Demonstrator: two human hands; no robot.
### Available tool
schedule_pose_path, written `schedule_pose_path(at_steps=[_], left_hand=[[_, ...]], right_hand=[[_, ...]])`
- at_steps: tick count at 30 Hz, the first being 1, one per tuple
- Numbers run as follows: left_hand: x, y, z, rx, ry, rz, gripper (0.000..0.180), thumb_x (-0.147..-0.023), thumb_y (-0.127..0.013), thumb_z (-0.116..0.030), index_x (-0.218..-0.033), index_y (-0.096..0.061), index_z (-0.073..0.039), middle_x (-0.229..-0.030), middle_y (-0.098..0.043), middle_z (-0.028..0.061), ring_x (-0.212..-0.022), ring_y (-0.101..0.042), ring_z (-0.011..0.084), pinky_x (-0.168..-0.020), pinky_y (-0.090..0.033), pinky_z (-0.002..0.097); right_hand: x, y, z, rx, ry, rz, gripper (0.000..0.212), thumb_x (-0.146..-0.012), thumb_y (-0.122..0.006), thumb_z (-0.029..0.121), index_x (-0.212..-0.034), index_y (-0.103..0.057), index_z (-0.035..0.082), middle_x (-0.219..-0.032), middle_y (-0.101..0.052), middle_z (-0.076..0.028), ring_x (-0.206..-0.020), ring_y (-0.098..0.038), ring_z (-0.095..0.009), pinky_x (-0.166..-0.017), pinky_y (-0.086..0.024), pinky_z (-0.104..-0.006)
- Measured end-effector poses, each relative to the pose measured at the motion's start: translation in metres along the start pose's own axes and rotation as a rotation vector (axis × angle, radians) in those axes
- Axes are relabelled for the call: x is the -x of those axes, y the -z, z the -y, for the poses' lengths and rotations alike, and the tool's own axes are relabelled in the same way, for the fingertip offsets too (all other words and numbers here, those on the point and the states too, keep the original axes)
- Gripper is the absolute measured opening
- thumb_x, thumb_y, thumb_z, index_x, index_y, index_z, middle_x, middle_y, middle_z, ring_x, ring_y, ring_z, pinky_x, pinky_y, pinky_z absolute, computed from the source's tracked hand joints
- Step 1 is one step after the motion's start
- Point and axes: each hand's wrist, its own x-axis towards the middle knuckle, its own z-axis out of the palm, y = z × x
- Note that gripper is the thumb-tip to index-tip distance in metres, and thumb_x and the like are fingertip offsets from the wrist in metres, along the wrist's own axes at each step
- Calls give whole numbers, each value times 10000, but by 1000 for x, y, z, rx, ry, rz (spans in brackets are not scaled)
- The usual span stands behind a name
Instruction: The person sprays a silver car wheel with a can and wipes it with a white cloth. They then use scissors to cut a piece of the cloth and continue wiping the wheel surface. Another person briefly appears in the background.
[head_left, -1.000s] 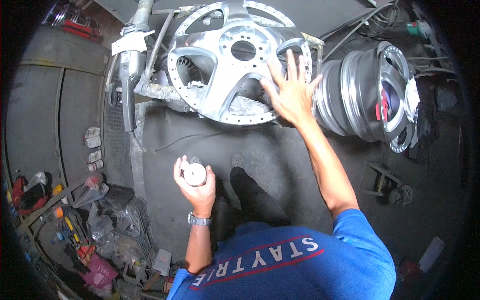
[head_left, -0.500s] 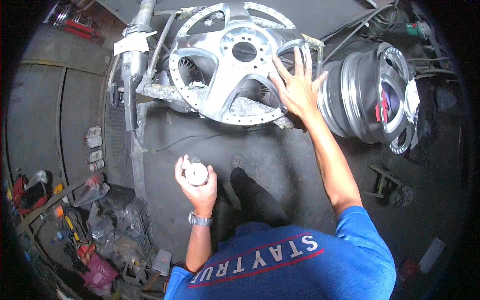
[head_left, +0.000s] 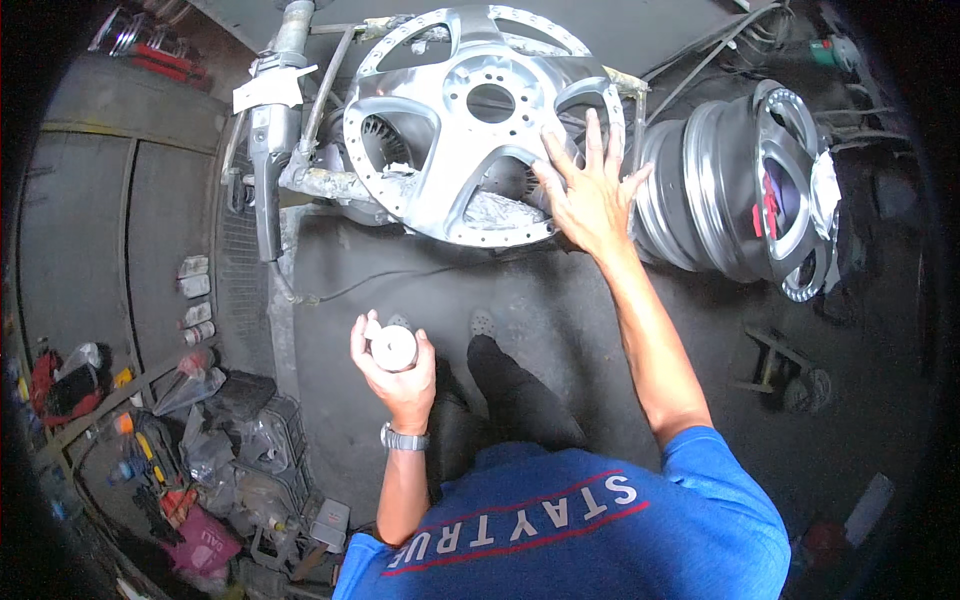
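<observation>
The right hand [head_left: 592,202] has shifted slightly toward the near edge of the silver wheel face [head_left: 462,150], so its spread fingers, gripping nothing, now cover the wheel's lower-right part; left of that, nearer than the wheel, the left hand [head_left: 406,387] clasps a round white object [head_left: 396,347]

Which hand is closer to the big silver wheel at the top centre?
The right. The right hand is spread over the lower right edge of the wheel; the left hand is lower in the picture, apart from the wheel, holding a white round object.
</observation>
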Motion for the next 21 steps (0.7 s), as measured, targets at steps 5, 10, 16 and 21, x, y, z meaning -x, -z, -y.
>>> schedule_pose_path(at_steps=[5, 10, 16, 21], left_hand=[[1, 4, 6, -9, -20, 3, 898, -854, -874, 11, -1616, -398, 29, -1555, -560, 282, -1460, -575, 403, -1246, -458, 489], [4, 5, 5, -2, 2, 47, 903, -851, -871, 21, -1617, -392, 27, -1562, -553, 291, -1465, -572, 404, -1253, -452, 487], [-1, 2, -2, 19, 3, 57, 914, -846, -871, 33, -1620, -385, 27, -1565, -550, 293, -1471, -569, 407, -1262, -441, 486], [-6, -2, -14, 14, -34, 82, 918, -844, -869, 52, -1621, -382, 32, -1569, -541, 278, -1483, -563, 401, -1260, -446, 483]], right_hand=[[10, 4, 9, -66, -1, 23, 638, -1086, -553, 665, -1628, -607, 333, -1864, -211, -178, -1719, -103, -481, -1176, 3, -947], [8, -6, -9, -63, -124, -3, 636, -1093, -549, 657, -1660, -562, 368, -1879, -153, -176, -1725, -74, -479, -1172, 10, -949], [38, -8, -18, -90, -139, 14, 653, -1100, -511, 676, -1683, -526, 383, -1886, -114, -181, -1731, -53, -465, -1163, 34, -953], [13, -15, 4, -102, -220, -1, 666, -1106, -496, 669, -1707, -486, 382, -1887, -109, -187, -1724, -66, -491, -1164, 15, -950]])
